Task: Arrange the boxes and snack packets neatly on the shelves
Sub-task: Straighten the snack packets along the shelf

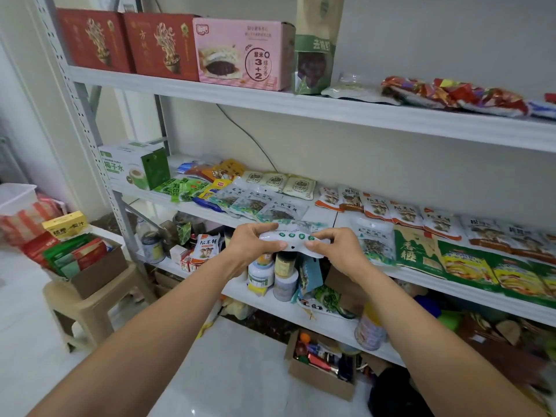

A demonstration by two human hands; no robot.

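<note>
Fingers (272,244) of left hand (249,249) and right hand (340,255) were closed on a white plastic packet (293,236).
Best laid flat, squared beside matching packets (270,210).

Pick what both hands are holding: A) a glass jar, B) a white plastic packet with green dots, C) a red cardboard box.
B: the left hand and right hand each pinch one end of the white plastic packet with green dots.

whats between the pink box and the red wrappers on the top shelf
Head view: an upright green pouch, then a pale flat packet.
</note>
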